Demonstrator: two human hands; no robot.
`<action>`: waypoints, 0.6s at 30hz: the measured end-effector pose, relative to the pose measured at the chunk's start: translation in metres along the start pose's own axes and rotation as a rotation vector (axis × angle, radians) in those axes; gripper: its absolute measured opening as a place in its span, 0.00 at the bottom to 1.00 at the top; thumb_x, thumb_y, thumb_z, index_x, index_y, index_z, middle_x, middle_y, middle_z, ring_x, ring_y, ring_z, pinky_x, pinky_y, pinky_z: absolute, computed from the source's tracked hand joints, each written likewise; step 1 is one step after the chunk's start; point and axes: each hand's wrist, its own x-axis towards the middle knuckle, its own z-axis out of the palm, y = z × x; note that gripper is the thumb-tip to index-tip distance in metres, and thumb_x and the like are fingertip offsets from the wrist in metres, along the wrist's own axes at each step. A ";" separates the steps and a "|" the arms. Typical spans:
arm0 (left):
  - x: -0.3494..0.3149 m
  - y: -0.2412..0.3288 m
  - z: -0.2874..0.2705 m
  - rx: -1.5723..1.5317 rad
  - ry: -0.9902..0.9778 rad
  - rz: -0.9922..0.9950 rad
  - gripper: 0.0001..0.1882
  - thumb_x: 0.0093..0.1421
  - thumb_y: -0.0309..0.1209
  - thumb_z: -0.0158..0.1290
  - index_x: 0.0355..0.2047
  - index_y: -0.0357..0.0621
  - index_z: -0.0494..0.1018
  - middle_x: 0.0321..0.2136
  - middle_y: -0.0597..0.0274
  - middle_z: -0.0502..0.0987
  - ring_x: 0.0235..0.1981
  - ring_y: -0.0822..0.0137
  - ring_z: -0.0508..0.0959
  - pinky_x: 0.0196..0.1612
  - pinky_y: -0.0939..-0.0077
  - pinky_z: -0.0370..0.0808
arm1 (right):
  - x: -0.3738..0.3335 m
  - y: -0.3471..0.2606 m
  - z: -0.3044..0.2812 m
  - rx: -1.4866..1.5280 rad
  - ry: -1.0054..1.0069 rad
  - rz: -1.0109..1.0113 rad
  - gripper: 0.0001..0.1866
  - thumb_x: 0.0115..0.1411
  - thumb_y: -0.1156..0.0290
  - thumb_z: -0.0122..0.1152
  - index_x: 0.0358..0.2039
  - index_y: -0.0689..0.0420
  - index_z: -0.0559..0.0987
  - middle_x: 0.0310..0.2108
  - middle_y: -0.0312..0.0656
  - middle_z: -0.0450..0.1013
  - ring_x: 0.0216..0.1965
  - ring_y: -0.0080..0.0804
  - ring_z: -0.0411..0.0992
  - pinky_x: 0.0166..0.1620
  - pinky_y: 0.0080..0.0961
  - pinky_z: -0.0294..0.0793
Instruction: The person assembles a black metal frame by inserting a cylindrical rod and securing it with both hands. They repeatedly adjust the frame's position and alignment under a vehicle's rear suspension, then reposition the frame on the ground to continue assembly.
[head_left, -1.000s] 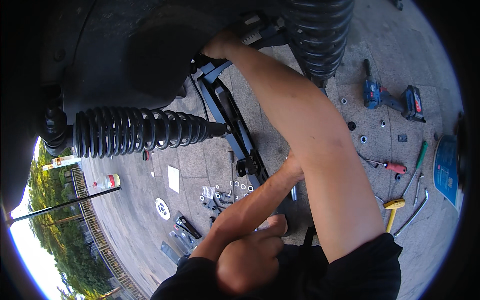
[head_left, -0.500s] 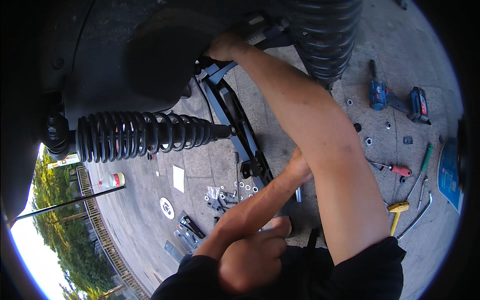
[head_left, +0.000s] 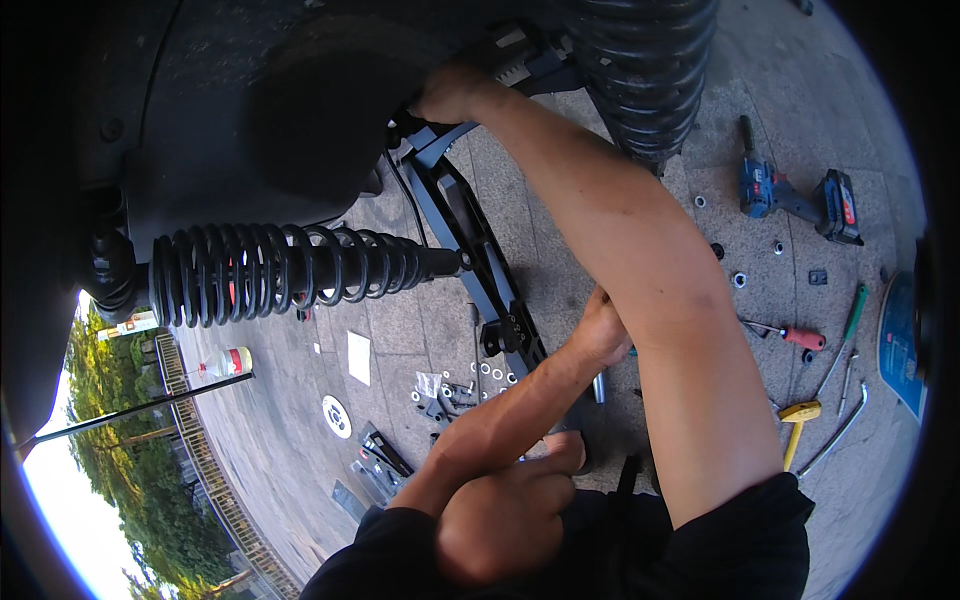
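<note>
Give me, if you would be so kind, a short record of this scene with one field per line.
Right hand: by the upper end of a long black metal arm; fingers hidden, grip unclear
Left hand: partly hidden behind the right forearm; grip unclear
Springs: black coil-spring shock absorber at left, its narrow end at the metal arm; second black coil spring at top
Ground, right: blue-and-black cordless power tool, red-handled screwdriver, yellow T-shaped tool
Ground, left: white rectangular sheet, round white disc
</note>
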 end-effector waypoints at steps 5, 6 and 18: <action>0.001 -0.002 -0.008 -0.070 -0.096 -0.037 0.23 0.63 0.33 0.54 0.54 0.35 0.65 0.50 0.52 0.73 0.48 0.59 0.76 0.48 0.63 0.76 | 0.002 -0.002 0.004 0.041 0.039 0.040 0.18 0.64 0.67 0.43 0.51 0.52 0.78 0.55 0.41 0.71 0.57 0.34 0.68 0.61 0.30 0.63; 0.001 -0.002 -0.009 -0.085 -0.113 -0.038 0.23 0.63 0.34 0.55 0.54 0.35 0.65 0.50 0.52 0.73 0.48 0.59 0.76 0.48 0.63 0.77 | 0.005 -0.004 0.007 0.034 0.052 0.059 0.18 0.64 0.67 0.43 0.50 0.52 0.78 0.54 0.41 0.72 0.56 0.34 0.69 0.60 0.30 0.64; -0.001 0.000 -0.007 -0.061 -0.055 -0.074 0.24 0.61 0.33 0.57 0.53 0.34 0.65 0.48 0.52 0.74 0.46 0.60 0.77 0.47 0.63 0.77 | 0.003 -0.001 0.003 0.074 0.031 0.077 0.17 0.64 0.65 0.48 0.51 0.52 0.77 0.55 0.42 0.71 0.56 0.34 0.69 0.59 0.28 0.65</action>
